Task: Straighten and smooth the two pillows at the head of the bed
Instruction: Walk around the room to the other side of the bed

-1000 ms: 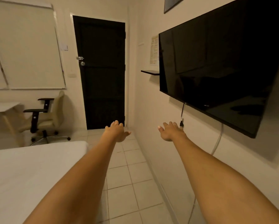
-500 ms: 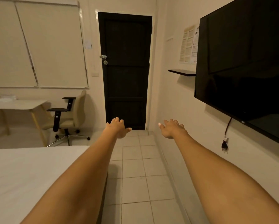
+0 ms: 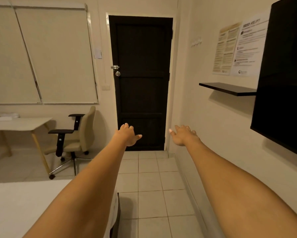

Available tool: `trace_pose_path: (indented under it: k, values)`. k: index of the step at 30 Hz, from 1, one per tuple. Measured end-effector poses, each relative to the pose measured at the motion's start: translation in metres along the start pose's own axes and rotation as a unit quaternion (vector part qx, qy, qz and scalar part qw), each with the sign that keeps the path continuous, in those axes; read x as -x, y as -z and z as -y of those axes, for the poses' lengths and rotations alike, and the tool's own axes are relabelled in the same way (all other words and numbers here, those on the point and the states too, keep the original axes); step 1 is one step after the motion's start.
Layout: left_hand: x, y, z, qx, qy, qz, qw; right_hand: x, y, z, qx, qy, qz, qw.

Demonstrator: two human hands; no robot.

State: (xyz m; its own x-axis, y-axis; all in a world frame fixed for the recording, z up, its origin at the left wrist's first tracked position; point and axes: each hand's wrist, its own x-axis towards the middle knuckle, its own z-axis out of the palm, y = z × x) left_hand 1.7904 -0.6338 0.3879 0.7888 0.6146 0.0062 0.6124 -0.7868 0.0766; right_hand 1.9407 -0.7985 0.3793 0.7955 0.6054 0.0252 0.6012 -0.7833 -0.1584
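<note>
Both my arms stretch straight out in front of me at chest height. My left hand (image 3: 128,135) is open, palm down, fingers apart, holding nothing. My right hand (image 3: 184,135) is likewise open and empty. They hover in the air over the tiled floor, before a dark door (image 3: 141,79). A corner of the bed (image 3: 20,208) with a white sheet lies at the lower left, under my left forearm. No pillows are in view.
A beige office chair (image 3: 79,134) and a white desk (image 3: 20,124) stand at the left under blinds. On the right wall hang a black TV (image 3: 285,79), a dark shelf (image 3: 228,88) and paper notices (image 3: 239,48). A tiled aisle (image 3: 154,189) runs between bed and wall.
The view has turned left: the TV slid toward the right edge, the door moved to the centre, and the desk and chair came further in. Both hands stay outstretched and open.
</note>
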Motion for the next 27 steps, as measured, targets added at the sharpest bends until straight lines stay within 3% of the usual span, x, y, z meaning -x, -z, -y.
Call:
trace_pose_path:
  k: [14,27]
  values:
    - [-0.249,-0.011,0.017,0.011,0.069,-0.007,0.998,-0.279,-0.019,0.002,0.0,0.054,0.02,0.998]
    - [-0.457,-0.032,0.086,0.03,0.126,0.004,0.992,-0.499,-0.051,0.067,0.024,0.106,0.044,0.993]
